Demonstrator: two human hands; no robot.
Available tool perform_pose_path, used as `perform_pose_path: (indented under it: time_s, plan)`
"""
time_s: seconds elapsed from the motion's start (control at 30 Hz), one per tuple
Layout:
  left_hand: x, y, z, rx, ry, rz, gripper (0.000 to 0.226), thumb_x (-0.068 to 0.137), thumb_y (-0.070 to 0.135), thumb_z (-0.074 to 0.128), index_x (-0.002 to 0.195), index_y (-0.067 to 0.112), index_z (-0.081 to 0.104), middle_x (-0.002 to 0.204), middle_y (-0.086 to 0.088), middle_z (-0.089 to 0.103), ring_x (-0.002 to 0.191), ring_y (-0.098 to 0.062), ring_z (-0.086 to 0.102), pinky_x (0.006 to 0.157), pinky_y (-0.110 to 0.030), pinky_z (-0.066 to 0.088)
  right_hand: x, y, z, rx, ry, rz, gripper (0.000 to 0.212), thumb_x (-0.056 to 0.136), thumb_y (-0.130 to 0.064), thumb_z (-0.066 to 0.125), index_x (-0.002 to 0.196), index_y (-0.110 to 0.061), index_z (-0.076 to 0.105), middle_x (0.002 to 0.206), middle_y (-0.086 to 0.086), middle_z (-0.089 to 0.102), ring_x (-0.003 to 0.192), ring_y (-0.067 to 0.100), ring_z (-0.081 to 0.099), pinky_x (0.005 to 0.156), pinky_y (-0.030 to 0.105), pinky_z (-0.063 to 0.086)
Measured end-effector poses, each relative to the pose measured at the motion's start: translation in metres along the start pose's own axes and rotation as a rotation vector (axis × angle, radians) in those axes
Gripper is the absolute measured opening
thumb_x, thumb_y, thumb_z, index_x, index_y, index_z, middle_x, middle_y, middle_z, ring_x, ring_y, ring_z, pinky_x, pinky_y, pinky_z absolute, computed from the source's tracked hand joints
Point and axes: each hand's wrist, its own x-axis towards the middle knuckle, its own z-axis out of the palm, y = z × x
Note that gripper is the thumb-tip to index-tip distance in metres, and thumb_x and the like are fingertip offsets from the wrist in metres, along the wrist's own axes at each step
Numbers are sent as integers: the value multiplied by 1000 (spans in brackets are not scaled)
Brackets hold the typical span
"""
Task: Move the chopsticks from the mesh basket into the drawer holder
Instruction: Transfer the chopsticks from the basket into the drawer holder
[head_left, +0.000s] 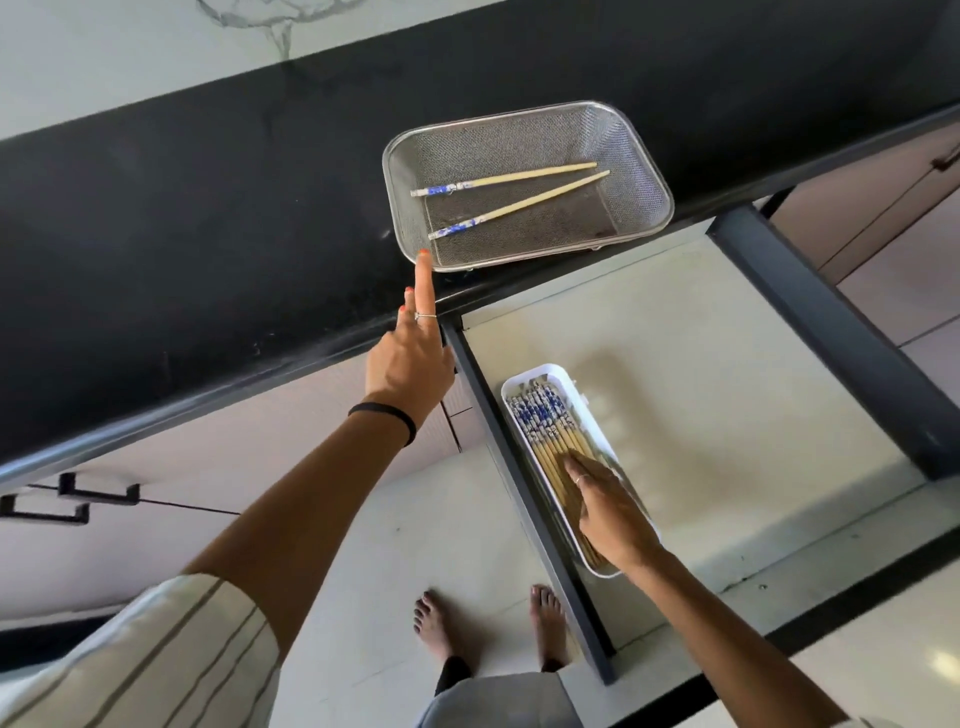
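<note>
Black and glossy, the counter (182, 208) runs across the upper part of the view, with a pale marble-veined wall behind it. On its front edge sits the mesh basket (527, 184), a rounded rectangle of fine silver wire with a bright rim. Two chopsticks (511, 197) lie on its floor, pale wood with blue-and-white patterned ends, spread apart at the patterned ends and nearer each other at the tips.

Below the counter a drawer (701, 364) stands pulled out, dark grey sides around a smooth off-white floor. Near its left wall lies the drawer holder (524, 376), a narrow white tray with rounded corners, packed with a bundle of the same chopsticks (540, 415) lying side by side.

The left hand (410, 358) reaches up with the forefinger stretched straight, its tip at the near left corner of the basket rim; the other fingers are partly curled and it holds nothing. A thin ring and a dark wristband show. The right hand (608, 509) lies flat and open on the bundle, covering the near half of the holder; whether it grips anything beneath cannot be told.

Pale cabinet fronts with dark handles (72, 499) flank the drawer. Bare feet (488, 623) stand on the light floor, and a striped sleeve (156, 654) is cut off at the lower left.
</note>
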Motion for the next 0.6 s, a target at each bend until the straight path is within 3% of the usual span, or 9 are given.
perform_pose_path:
  time_s: [0.17,0.3,0.43,0.53,0.6]
  plan:
    - [-1,0,-5,17,-2,27,94,91,13,49,143,21,-29,132,-18,55,58,-18,56,55,-29,50,-6,6,4,8,-44,-30,70,90,0,48,151,-21,21,155,-7,31,141,8,34,110,15,2]
    - [-2,-1,-7,20,-12,31,93,91,11,47,144,20,-29,131,-19,56,58,-19,58,57,-30,53,-3,6,5,19,-52,-16,71,91,-6,51,152,-21,16,155,-4,31,138,13,40,114,23,16]
    - [-1,0,-9,10,-24,24,92,91,8,47,145,20,-27,129,-20,57,60,-21,61,61,-35,56,1,4,4,76,-39,-17,69,92,-1,44,152,-19,15,157,-3,25,143,13,30,118,25,14]
    - [0,-1,-10,-13,-49,16,96,88,7,50,146,20,-26,126,-21,58,65,-25,64,65,-40,57,0,5,4,97,-72,15,71,92,-2,44,152,-20,11,158,-2,23,142,17,33,118,32,26]
    - [1,-2,-11,-28,-63,17,101,86,9,54,145,21,-27,121,-22,61,67,-28,65,66,-41,57,-2,6,5,72,-73,30,70,93,-6,46,152,-18,11,159,-1,23,143,19,30,117,30,22]
